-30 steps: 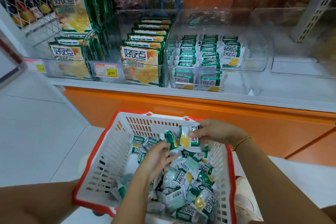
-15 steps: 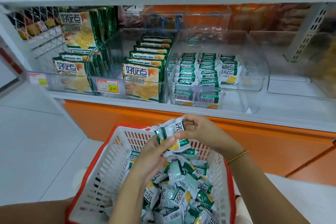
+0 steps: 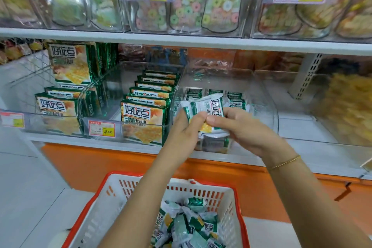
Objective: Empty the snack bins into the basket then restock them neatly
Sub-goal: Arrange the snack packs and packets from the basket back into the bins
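The shelf [image 3: 322, 135] carries a row of clear bins, and the bin [image 3: 275, 115] that matters sits straight ahead of the hands, its open top facing up and its front wall toward the person. Inside, toward the back, small green-and-white packets stand in neat rows [image 3: 236, 99], short edge up.

Below, near the person, the red-rimmed basket [image 3: 240, 209] holds a loose heap of the same packets [image 3: 188, 225], lying every which way.

Between basket and bin, just in front of the bin's front wall, a small bunch of packets [image 3: 209, 106] is held up. Its long axis runs roughly up and down, top edges tipped away toward the bin, and the print reads sideways.

The left hand [image 3: 184, 135] grips the bunch from the left, fingers [image 3: 198, 119] clamped on its lower edge. The right hand [image 3: 248, 130] meets it from the right, fingers [image 3: 219, 122] pinched on the same lower part.

Both hands are about equally near the bin. The free space looks to lie forward and slightly down, in front of the standing rows, so the bunch probably needs only a short push over the front wall, kept upright to match them.
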